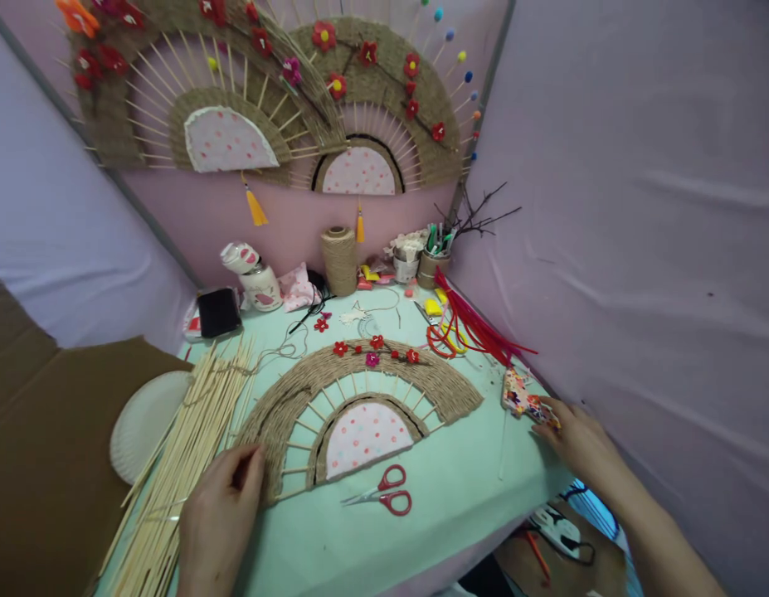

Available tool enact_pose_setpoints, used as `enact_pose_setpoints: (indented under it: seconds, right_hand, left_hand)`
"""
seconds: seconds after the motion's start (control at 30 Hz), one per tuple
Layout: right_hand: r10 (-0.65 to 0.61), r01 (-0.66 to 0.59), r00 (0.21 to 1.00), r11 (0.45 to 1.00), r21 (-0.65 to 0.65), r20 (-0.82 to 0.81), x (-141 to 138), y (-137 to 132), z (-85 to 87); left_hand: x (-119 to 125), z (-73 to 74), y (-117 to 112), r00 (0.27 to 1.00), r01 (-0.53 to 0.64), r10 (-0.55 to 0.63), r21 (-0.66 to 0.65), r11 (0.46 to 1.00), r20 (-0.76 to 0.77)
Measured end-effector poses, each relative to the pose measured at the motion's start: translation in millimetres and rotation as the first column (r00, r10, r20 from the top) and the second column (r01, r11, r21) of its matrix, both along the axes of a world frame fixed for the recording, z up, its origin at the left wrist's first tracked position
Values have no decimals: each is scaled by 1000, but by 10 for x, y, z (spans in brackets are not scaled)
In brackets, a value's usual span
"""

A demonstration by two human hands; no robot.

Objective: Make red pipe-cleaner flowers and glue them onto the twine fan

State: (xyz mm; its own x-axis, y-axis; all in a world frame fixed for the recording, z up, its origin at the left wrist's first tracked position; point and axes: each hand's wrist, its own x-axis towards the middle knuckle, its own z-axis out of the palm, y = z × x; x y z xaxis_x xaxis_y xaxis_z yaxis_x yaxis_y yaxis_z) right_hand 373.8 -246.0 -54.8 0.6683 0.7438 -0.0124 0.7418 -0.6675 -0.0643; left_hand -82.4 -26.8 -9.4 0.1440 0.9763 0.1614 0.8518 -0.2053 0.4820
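A half-round fan woven of jute twine (359, 390) lies on the pale green table (459, 489), with bamboo spokes, a pink dotted centre and small red flowers along its top. My left hand (226, 506) rests on the fan's left end, fingers curled against the twine. My right hand (576, 444) is at the table's right edge, its fingertips closed on a flat, flower-patterned object (524, 398). Red-handled scissors (384, 493) lie just below the fan.
A bundle of bamboo skewers (185, 448) and a white paper plate (141, 423) lie at the left. Red pipe cleaners (477, 327), a twine spool (339, 259), cups and pens crowd the back. Two finished fans (384, 99) hang on the pink wall.
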Motion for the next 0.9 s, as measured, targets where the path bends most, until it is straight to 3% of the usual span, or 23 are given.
enact_pose_setpoints:
  seconds: [0.1,0.33,0.5,0.57,0.67,0.73,0.8,0.9]
  right_hand:
    - [-58,56,997,998,-29,-54,35,36,-44]
    - [-18,26,989,998,50,-145,-13,123,44]
    - [-17,91,959,964,251,-282,-110,-100,179]
    - [54,125,894,923,363,-445,-205,-214,280]
    - [91,307,652,876,373,-752,-451,-274,457]
    - [147,397,493,839,372,-858,-654,-209,557]
    - [197,375,432,848,374,-880,-849,-76,620]
    - [274,204,393,905,374,-878,-1084,199,645]
  left_hand:
    - [-67,-18,-8,1000,-18,17,-6,1000,-11]
    - [-15,-42,-57,999,48,-48,21,999,-2]
    - [-7,-44,-73,998,69,-70,31,997,11]
    - [-11,-53,-80,996,77,-78,39,996,30]
    - [1,-63,-105,992,103,-106,48,994,62]
    - [14,-55,-119,989,119,-122,48,992,79]
    - [19,-24,-123,990,114,-117,43,993,76]
    - [-7,64,-94,995,86,-88,29,996,49]
